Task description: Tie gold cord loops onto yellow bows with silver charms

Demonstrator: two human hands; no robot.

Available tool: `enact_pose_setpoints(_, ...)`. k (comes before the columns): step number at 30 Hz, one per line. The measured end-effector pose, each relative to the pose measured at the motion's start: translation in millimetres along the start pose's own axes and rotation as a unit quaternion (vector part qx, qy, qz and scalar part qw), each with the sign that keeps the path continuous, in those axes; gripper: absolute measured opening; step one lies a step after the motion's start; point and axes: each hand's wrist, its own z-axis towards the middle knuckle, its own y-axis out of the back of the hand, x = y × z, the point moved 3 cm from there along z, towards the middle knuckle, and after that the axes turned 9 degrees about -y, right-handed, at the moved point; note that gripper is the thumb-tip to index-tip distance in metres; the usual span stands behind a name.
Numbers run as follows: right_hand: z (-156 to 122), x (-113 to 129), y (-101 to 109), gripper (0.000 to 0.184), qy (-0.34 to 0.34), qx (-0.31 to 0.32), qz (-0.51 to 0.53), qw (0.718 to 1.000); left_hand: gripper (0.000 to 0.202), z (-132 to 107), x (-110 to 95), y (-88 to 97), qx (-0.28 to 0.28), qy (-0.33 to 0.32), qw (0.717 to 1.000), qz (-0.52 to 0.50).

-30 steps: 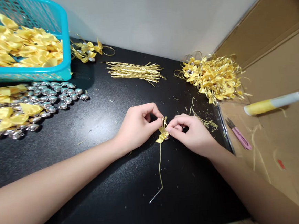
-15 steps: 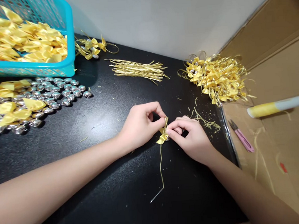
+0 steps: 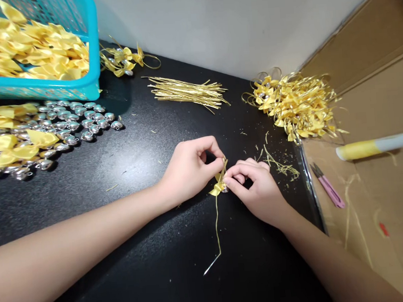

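Note:
My left hand (image 3: 196,166) pinches the upper end of a gold cord (image 3: 224,166) between thumb and fingertips. Just to its right, my right hand (image 3: 255,184) is closed, with thumb and forefinger pressed at a yellow ribbon bow (image 3: 217,188) and the cord. A silver bell-like bead (image 3: 225,189) shows partly under the right fingertips. From the bow a yellow thread (image 3: 217,226) runs down the black table to a needle (image 3: 212,264) lying there. The fingers hide just how bow, cord and bead join.
A teal basket (image 3: 93,82) of yellow bows stands at upper left, silver beads (image 3: 70,126) before it. Gold cords (image 3: 188,92) lie at the back. Finished-looking bow loops (image 3: 295,104) are heaped right. Pink thread snips (image 3: 329,185) and a yellow thread spool (image 3: 358,149) rest on cardboard.
The view has shifted slightly. Both hands stay at the bow with almost the same grip, and the needle and thread lie as before.

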Motion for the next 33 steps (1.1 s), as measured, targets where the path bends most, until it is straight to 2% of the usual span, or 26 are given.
enact_pose_setpoints(9, -2, -1, -2, 0.016, 0.003, -0.002, -0.012, 1.000, 0.007, -1, 4, 0.7, -0.031, -0.004, 0.999, -0.032)
enact_pose_setpoints(20, -5, 1, -3, 0.015, 0.010, -0.004, -0.028, 1.000, 0.007, 4, 7, 3.7, -0.061, 0.022, 0.997, -0.045)
enact_pose_setpoints(33, -8, -1, -4, 0.016, 0.034, -0.015, -0.030, 0.999, 0.012, 10, 11, 8.7, -0.122, 0.000, 0.988, -0.091)
